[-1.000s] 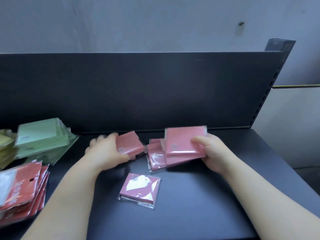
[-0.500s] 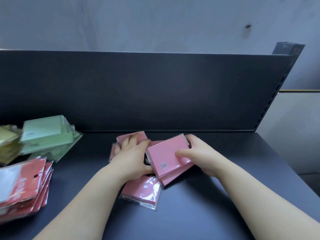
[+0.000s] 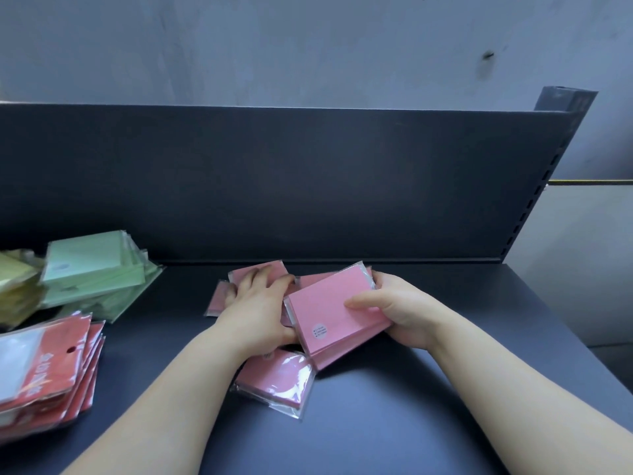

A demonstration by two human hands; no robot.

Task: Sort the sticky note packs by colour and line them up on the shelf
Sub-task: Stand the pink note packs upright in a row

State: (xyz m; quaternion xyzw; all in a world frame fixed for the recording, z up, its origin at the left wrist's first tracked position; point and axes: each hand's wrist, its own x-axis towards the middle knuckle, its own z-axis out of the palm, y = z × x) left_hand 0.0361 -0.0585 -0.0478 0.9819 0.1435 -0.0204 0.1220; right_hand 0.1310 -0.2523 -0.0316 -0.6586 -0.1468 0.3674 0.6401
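Pink sticky note packs (image 3: 334, 308) are gripped in the right hand (image 3: 399, 308) and pinned flat by the left hand (image 3: 258, 311) on the shelf (image 3: 394, 406), where slick wrappers could let the stack slide apart.

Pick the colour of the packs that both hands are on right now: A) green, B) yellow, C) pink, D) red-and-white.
C: the right hand grips a stack of pink packs and the left hand lies on more pink ones, while the green packs sit untouched at the far left.
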